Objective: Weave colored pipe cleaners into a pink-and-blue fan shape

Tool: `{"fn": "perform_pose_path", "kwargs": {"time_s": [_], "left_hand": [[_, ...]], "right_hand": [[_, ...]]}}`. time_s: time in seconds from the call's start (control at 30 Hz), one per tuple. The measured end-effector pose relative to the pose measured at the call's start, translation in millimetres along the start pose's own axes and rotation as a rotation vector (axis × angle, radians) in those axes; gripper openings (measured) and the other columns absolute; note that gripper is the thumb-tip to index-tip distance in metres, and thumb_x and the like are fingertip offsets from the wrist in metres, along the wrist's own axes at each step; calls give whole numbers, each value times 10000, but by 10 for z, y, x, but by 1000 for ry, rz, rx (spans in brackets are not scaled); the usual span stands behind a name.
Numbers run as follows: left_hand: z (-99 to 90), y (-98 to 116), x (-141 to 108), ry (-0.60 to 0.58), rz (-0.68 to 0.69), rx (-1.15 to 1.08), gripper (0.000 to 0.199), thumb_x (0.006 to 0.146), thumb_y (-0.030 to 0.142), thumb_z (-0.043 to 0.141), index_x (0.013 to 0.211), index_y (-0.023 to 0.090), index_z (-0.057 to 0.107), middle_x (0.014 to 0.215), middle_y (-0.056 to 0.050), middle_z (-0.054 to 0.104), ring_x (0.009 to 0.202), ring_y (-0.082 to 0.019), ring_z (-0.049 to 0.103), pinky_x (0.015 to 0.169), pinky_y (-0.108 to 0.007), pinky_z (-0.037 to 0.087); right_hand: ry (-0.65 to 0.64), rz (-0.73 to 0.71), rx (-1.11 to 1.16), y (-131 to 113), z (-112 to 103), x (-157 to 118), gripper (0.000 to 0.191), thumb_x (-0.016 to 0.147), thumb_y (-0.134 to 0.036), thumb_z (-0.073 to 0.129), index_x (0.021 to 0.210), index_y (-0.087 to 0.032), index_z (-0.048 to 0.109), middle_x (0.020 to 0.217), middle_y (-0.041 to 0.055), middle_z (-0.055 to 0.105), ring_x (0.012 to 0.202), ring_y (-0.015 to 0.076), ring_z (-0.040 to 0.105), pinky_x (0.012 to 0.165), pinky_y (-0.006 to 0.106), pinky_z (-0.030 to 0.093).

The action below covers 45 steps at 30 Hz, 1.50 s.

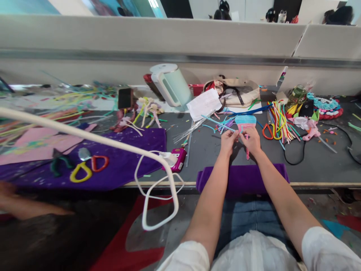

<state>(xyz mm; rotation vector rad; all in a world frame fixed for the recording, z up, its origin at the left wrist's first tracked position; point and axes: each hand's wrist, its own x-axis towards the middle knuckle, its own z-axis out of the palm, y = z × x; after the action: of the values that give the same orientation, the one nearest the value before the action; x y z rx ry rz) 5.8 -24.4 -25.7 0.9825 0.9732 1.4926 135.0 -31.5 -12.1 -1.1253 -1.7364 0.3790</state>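
Note:
My left hand [229, 142] is pinched on a light blue pipe cleaner [216, 122], whose loose end runs out to the left. Close beside it, my right hand [252, 141] has its fingers closed near the same stem. A flat blue-and-pink pipe cleaner piece [245, 120] lies just beyond the right hand, with a pink strip [247, 153] showing below. The fingers partly hide it, so I cannot tell whether the right hand grips the piece too. Blue and purple pipe cleaners [227, 124] lie loose behind my left hand.
A rolled purple towel [242, 180] lies along the table edge under my forearms. To the right are orange-handled scissors [267, 131] and bundled pipe cleaners [278, 122]. A kettle [172, 84], pink power strip [179, 160] and white lamp arm [113, 141] stand left. Someone's arm [31, 205] shows lower left.

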Motion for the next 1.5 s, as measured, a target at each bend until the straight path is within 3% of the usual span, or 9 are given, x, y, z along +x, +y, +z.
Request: {"fn": "perform_pose_path", "kwargs": {"time_s": [0.17, 0.27, 0.4, 0.53, 0.63, 0.73, 1.17, 1.3, 1.5], "left_hand": [[4, 53, -38, 14, 142, 144, 348, 684, 478, 770, 691, 163, 621, 571, 21, 557, 489, -86, 447, 478, -233, 361], [16, 63, -56, -15, 176, 200, 325, 699, 461, 759, 701, 163, 629, 587, 24, 560, 509, -88, 447, 491, -230, 348], [38, 53, -58, 9, 185, 205, 379, 690, 520, 762, 688, 169, 620, 600, 11, 584, 515, -98, 466, 492, -237, 371], [49, 31, -51, 6, 118, 136, 491, 728, 648, 673, 663, 169, 586, 604, -6, 590, 491, -97, 475, 477, -242, 395], [30, 8, -40, 4, 83, 143, 509, 734, 659, 660, 625, 174, 551, 527, 18, 530, 444, -84, 439, 445, -231, 351], [-1, -9, -22, 3, 83, 158, 486, 696, 621, 721, 612, 179, 536, 491, 35, 502, 426, -82, 432, 439, -229, 337], [48, 31, -64, 26, 221, 230, 411, 716, 555, 734, 698, 158, 630, 578, 13, 563, 532, -104, 470, 525, -241, 371], [64, 38, -74, 32, 214, 204, 429, 710, 566, 738, 677, 154, 623, 590, 4, 577, 542, -104, 490, 533, -236, 391], [52, 7, -45, 32, 69, 16, 507, 742, 656, 653, 658, 159, 595, 571, 9, 547, 482, -90, 467, 463, -224, 380]], "right_hand": [[-126, 460, 593, 36, 18, 42, 278, 675, -443, 706, 623, -195, 593, 621, -3, 581, 646, 146, 511, 672, 303, 427], [-190, 587, 776, 90, 17, 54, 304, 588, -436, 769, 618, -182, 603, 606, -7, 588, 616, 136, 517, 660, 300, 427], [-108, 429, 646, 92, 13, 43, 253, 685, -416, 710, 639, -195, 596, 626, -1, 572, 632, 150, 515, 676, 315, 427], [56, 82, 121, 42, -5, 15, 196, 818, -325, 587, 653, -222, 559, 721, 35, 585, 785, 200, 521, 770, 350, 429], [29, -127, -143, 25, -13, -9, 155, 853, -226, 531, 709, -225, 586, 793, 55, 613, 878, 224, 513, 835, 377, 413], [6, -160, -175, 22, -2, -26, 145, 857, -216, 527, 736, -223, 607, 814, 57, 627, 889, 227, 516, 846, 384, 405], [-122, 646, 885, 74, 53, 50, 271, 557, -380, 801, 577, -181, 617, 563, -20, 580, 554, 107, 479, 626, 282, 400], [-49, 497, 739, 76, 42, 34, 258, 635, -409, 765, 638, -190, 627, 617, -7, 598, 609, 132, 508, 661, 296, 424], [108, -91, -33, 16, -13, -19, 175, 875, -278, 548, 730, -213, 619, 784, 52, 620, 849, 211, 520, 812, 361, 427]]}}
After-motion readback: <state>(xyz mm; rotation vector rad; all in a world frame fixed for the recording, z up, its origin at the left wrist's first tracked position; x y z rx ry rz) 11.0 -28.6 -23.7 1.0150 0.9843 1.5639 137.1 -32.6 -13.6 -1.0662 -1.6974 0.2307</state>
